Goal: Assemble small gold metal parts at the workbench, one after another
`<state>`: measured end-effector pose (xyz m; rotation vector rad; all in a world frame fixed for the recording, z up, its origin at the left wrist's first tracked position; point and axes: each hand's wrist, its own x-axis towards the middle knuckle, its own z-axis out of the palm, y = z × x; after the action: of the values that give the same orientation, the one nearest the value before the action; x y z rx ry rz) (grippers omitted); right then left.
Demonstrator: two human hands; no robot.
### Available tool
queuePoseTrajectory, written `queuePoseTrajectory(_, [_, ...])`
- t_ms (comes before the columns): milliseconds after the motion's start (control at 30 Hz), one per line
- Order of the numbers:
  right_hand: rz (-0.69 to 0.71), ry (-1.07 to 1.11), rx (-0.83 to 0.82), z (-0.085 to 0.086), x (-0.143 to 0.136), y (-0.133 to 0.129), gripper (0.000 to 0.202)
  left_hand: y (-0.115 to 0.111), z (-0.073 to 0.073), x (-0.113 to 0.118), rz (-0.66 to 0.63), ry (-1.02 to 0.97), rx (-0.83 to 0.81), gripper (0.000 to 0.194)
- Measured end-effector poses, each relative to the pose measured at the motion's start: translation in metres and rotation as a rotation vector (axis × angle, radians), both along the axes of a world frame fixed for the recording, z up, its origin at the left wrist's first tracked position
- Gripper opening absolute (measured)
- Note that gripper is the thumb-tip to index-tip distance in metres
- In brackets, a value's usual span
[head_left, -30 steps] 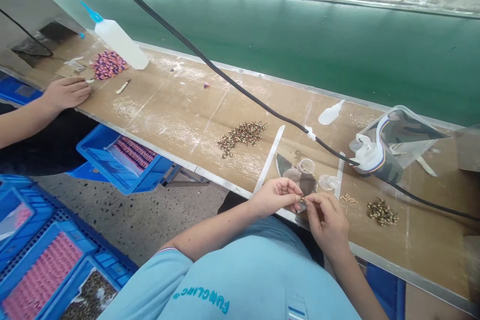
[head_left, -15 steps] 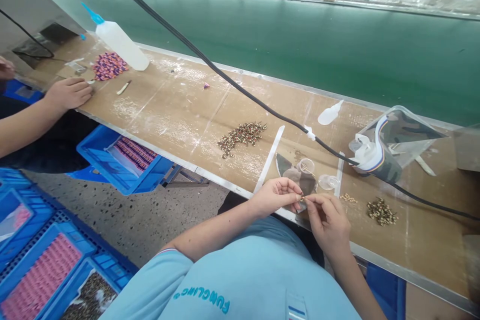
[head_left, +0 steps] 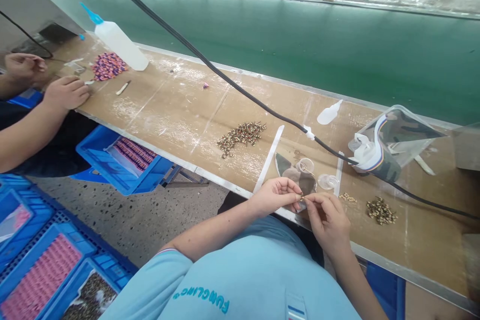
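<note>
At the table's front edge, my left hand (head_left: 277, 195) and my right hand (head_left: 330, 220) meet with fingertips pinched. A tiny gold-coloured piece (head_left: 302, 198) shows between them; its exact shape is too small to make out. Just beyond my fingers are a small clear cup (head_left: 305, 165) and a clear round dish (head_left: 328, 182). Small pale beige pieces (head_left: 348, 198) lie right of my right hand, with a pile of dark-and-gold pieces (head_left: 380, 211) farther right. Another pile of dark-and-gold pieces (head_left: 242, 139), with bits of red, lies to the left.
A black cable (head_left: 225, 80) crosses above the table. Back right stands an open plastic bag (head_left: 390, 160). At left are a squeeze bottle (head_left: 122, 45), pink-and-purple pieces (head_left: 108, 66) and a co-worker's hands (head_left: 66, 92). Blue crates (head_left: 84, 147) stand below the edge.
The co-worker's farther hand has come more fully into view at the far left. My own hands stay pinched together in nearly the same place.
</note>
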<state>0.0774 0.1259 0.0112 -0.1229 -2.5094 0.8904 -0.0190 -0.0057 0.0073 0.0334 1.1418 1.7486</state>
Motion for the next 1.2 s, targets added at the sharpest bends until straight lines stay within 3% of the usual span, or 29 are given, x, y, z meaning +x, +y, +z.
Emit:
queuePoseTrajectory(333, [-0.105, -0.005, -0.067, -0.002, 0.006, -0.008, 0.009, -0.001, 0.003, 0.004, 0.028, 0.090, -0.017, 0.041])
queuePoseTrajectory(533, [-0.062, 0.050, -0.014, -0.003, 0.008, -0.011, 0.016, 0.000, 0.001, 0.004, 0.005, 0.138, -0.075, 0.037])
queuePoseTrajectory(967, [-0.122, -0.016, -0.154, -0.001, 0.009, -0.008, 0.014, 0.000, 0.004, 0.003, -0.017, 0.190, -0.080, 0.034])
queuePoseTrajectory(1200, [-0.067, -0.021, -0.186, -0.003, 0.011, -0.008, 0.014, 0.000, 0.004, 0.003, -0.047, 0.176, -0.080, 0.036])
